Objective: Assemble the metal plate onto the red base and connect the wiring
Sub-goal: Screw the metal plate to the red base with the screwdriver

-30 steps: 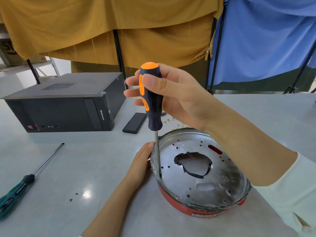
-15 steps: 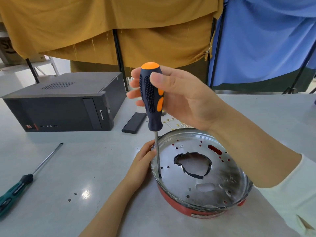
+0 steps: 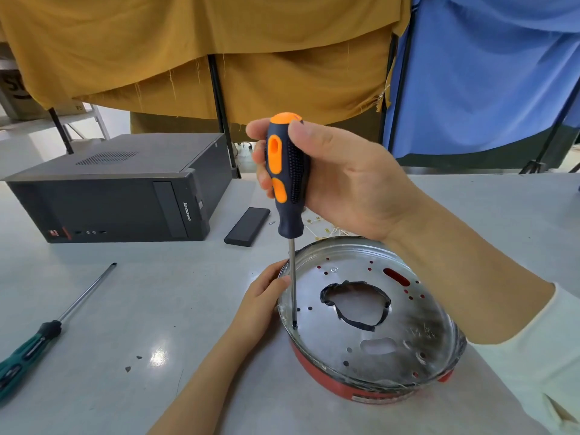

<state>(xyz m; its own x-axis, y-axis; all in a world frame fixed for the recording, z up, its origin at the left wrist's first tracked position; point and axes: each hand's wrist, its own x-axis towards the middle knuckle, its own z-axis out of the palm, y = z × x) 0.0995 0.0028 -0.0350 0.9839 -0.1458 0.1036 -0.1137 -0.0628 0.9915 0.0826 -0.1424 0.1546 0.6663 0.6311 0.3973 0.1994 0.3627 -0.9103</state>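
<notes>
Head view. The right hand (image 3: 342, 180) has its fingers (image 3: 262, 152) clenched round the blue-and-orange handle of a screwdriver (image 3: 287, 171), held upright. The shaft runs straight down from the fingers, and its tip sits in a hole near the left edge of the metal plate (image 3: 417, 334). The left hand (image 3: 260, 309) lies directly below the right fingers, pressed against the left rim of the plate; its fingers curl round that rim and steady it, though whether they truly grip it cannot be told.

The plate already rests inside the red base (image 3: 326, 375), which stands on the desk (image 3: 157, 309) just right of the left fingers. Its large central opening, edged with dark tape, is empty. Several small holes across the plate appear open, and no screw head can be made out under the tip.

Judged progress: the plate is seated and fastening appears under way at one hole; the other holes are probably still to be fastened. No wire is joined to the plate. Thin pale wires with yellow ends (image 3: 317, 230) lie on the desk beyond the plate, behind the right fingers, so the wiring step appears not yet begun.

A green screwdriver (image 3: 40, 337) lies unused, well to the left of both hands.
</notes>
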